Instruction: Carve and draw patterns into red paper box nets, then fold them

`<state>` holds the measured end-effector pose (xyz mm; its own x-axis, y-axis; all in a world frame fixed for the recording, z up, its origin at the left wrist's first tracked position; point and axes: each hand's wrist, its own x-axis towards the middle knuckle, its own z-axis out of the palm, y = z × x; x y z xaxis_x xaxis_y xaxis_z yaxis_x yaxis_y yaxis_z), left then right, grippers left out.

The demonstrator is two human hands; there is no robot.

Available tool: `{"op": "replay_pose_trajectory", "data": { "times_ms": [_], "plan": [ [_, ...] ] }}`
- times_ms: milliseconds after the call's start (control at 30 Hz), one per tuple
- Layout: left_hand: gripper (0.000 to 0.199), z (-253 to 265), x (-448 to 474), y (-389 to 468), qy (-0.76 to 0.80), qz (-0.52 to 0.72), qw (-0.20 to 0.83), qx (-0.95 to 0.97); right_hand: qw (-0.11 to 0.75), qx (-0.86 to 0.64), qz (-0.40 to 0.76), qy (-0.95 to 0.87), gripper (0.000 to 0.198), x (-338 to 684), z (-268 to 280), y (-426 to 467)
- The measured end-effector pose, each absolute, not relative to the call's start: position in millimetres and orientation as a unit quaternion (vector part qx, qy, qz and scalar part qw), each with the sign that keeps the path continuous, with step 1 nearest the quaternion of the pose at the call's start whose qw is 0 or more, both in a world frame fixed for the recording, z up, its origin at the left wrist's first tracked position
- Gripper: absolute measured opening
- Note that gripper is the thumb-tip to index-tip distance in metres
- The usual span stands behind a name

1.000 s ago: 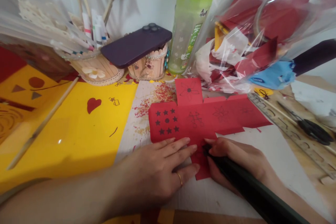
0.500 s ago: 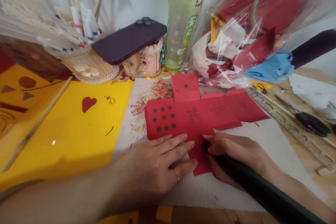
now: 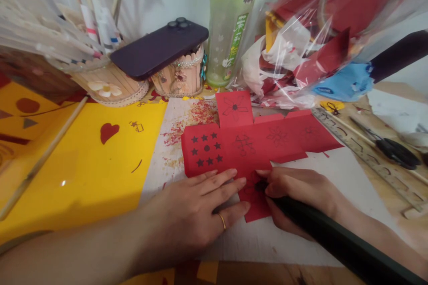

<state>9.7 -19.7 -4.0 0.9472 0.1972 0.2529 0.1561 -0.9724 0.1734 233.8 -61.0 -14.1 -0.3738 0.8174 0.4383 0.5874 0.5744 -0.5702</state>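
Observation:
A red paper cutout (image 3: 257,136), shaped like an unfolded box, lies flat on a white sheet (image 3: 337,178). Dark stars, dots and outlined flowers mark its panels. My left hand (image 3: 200,211), with a ring on one finger, rests on its lower left edge, fingers stretched out and slightly apart. My right hand (image 3: 301,191) is closed around a thick black pen (image 3: 321,225), whose tip meets the lowest red panel. The exact tip is partly hidden by my fingers. Part of a drawn outline shows beside the tip.
Yellow paper (image 3: 83,156) and a thin stick (image 3: 43,158) lie left. A phone (image 3: 160,49) rests across decorated wooden pots behind. A green bottle (image 3: 230,31) and a clear plastic bag (image 3: 294,44) of paper stand at the back. A ruler (image 3: 364,156) and scissors (image 3: 394,151) lie right.
The whole view has shifted slightly. Both hands keep nearly the same place on the red paper, and the pen tip stays on the lowest panel.

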Motion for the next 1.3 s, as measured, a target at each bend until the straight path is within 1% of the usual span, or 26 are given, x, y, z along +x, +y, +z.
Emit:
{"op": "replay_pose_trajectory", "data": {
  "times_ms": [167,300,467,567,700,900,1300],
  "plan": [
    [0.029,-4,9,-19,0.090,0.134,0.065,0.985,0.352,-0.419,0.164,-0.821,0.019,237,-13,-60],
    [0.030,-3,8,-18,0.086,0.123,0.066,0.986,0.318,-0.441,0.206,-0.814,0.019,240,-1,-62],
    [0.033,-5,9,-21,0.095,0.150,0.060,0.982,0.364,-0.555,0.213,-0.717,0.016,237,15,-63],
    [0.032,-6,10,-22,0.095,0.149,0.050,0.983,0.364,-0.553,0.213,-0.719,0.014,233,14,-63],
    [0.030,-4,11,-23,0.097,0.143,0.039,0.984,0.343,-0.543,0.226,-0.733,0.015,230,8,-66],
    [0.030,-1,12,-23,0.098,0.181,0.035,0.978,0.339,-0.553,0.182,-0.739,0.015,226,3,-67],
    [0.033,-1,13,-24,0.118,0.179,0.057,0.975,0.321,-0.547,0.153,-0.758,0.018,223,2,-68]
  ]
}}
